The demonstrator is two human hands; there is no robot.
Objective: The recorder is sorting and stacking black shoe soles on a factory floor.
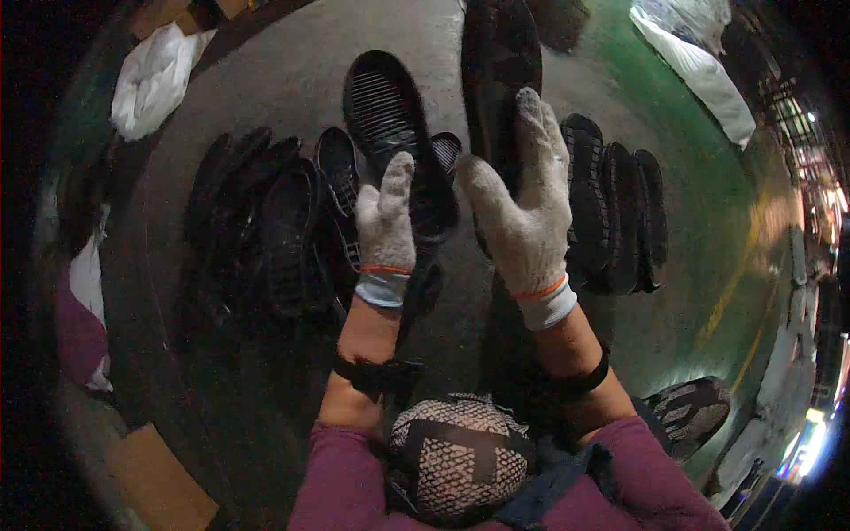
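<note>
My left hand (387, 221), in a pale knitted glove, grips a black shoe sole (381, 97) whose ribbed inner face shows. Its thumb lies on the near side, while most of the other fingers are hidden behind the sole. A second, longer black sole (501, 62) is in my right hand (529, 208), gloved alike, between the thumb and the upstretched fingers. Both soles are held up apart from each other, toes pointing away from me. Left of my hands stands a row of dark soles (288, 230); another group of black soles (611, 203) is to the right.
White plastic bags lie at the far left (155, 84) and far right (695, 71). A brown cardboard piece (164, 478) is at the lower left. Black-and-pale patterned fabric (460, 456) sits between my forearms, and a patterned shoe (691, 416) is at the lower right.
</note>
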